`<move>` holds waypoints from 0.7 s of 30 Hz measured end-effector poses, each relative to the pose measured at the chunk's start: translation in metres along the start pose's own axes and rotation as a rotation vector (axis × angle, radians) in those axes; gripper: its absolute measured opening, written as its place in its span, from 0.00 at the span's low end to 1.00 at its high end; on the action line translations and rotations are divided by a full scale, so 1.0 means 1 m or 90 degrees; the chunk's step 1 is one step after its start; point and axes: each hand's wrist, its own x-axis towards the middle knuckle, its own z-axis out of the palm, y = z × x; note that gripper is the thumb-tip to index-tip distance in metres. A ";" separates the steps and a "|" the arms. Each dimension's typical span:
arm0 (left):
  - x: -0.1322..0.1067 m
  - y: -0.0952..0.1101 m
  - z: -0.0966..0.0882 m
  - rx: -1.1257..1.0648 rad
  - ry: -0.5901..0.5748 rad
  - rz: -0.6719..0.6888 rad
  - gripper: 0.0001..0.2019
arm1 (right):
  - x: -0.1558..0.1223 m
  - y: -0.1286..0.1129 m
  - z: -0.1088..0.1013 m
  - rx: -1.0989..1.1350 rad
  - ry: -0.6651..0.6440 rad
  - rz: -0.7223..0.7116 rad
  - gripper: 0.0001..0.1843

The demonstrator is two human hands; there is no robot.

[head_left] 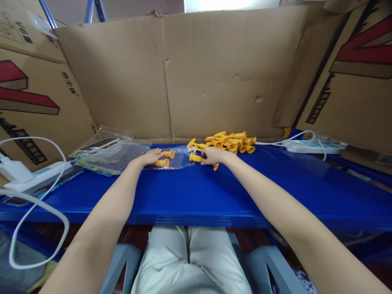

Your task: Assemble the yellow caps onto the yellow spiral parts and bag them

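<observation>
A heap of small yellow plastic pieces lies at the back of the blue table. A clear plastic bag lies flat just left of the heap, with two yellow pieces inside it. My left hand rests on the bag's left end, fingers flat and pressing it down. My right hand is closed round a yellow piece at the bag's open right end; another yellow piece pokes out below its fingers.
A stack of clear bags with printed cards lies at the left. A white power strip with charger and cable sits at far left, another white power strip at right. Cardboard walls enclose the table's back and sides.
</observation>
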 end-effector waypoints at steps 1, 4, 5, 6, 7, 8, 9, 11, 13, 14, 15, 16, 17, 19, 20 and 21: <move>0.000 0.000 0.000 -0.005 -0.001 -0.003 0.36 | 0.000 0.003 -0.001 -0.019 -0.018 0.019 0.07; -0.001 0.001 0.000 -0.030 0.007 -0.016 0.35 | 0.002 0.010 -0.001 -0.043 -0.047 0.034 0.05; -0.001 0.001 0.001 -0.037 0.012 -0.017 0.35 | 0.002 0.011 -0.001 -0.052 -0.046 0.026 0.05; -0.001 0.001 0.001 -0.041 0.016 -0.015 0.35 | 0.002 0.012 -0.001 -0.061 -0.040 0.017 0.04; -0.001 0.000 0.001 -0.043 0.019 -0.011 0.35 | 0.002 0.011 -0.001 -0.066 -0.030 0.009 0.03; -0.001 0.000 0.001 -0.044 0.020 -0.006 0.36 | 0.001 0.010 -0.002 -0.067 -0.021 0.006 0.02; -0.001 0.000 0.001 -0.043 0.020 -0.001 0.36 | 0.000 0.008 -0.003 -0.066 -0.014 0.008 0.00; -0.001 -0.001 0.001 -0.039 0.021 0.005 0.36 | -0.002 0.002 -0.006 -0.057 0.001 0.012 0.03; -0.001 0.000 0.000 -0.033 0.019 0.007 0.35 | -0.004 -0.003 -0.010 -0.031 0.011 0.002 0.05; -0.001 0.001 0.000 -0.030 0.017 0.007 0.35 | -0.005 -0.006 -0.011 -0.010 0.012 -0.008 0.05; -0.002 0.002 0.000 -0.027 0.015 0.007 0.34 | -0.006 -0.007 -0.012 0.014 0.013 -0.021 0.06; -0.002 0.003 0.000 -0.025 0.012 0.007 0.34 | -0.006 -0.009 -0.013 0.036 0.012 -0.034 0.06; -0.003 0.005 -0.001 -0.023 0.007 0.009 0.33 | -0.006 -0.010 -0.013 0.052 0.013 -0.046 0.06; -0.004 0.009 -0.001 -0.024 -0.002 0.016 0.33 | -0.006 -0.012 -0.012 0.054 0.033 -0.064 0.05; -0.004 0.010 -0.001 -0.027 -0.004 0.022 0.32 | -0.006 -0.013 -0.011 0.044 0.048 -0.063 0.05; -0.005 0.011 -0.001 -0.031 -0.003 0.027 0.32 | -0.005 -0.014 -0.009 0.032 0.064 -0.055 0.06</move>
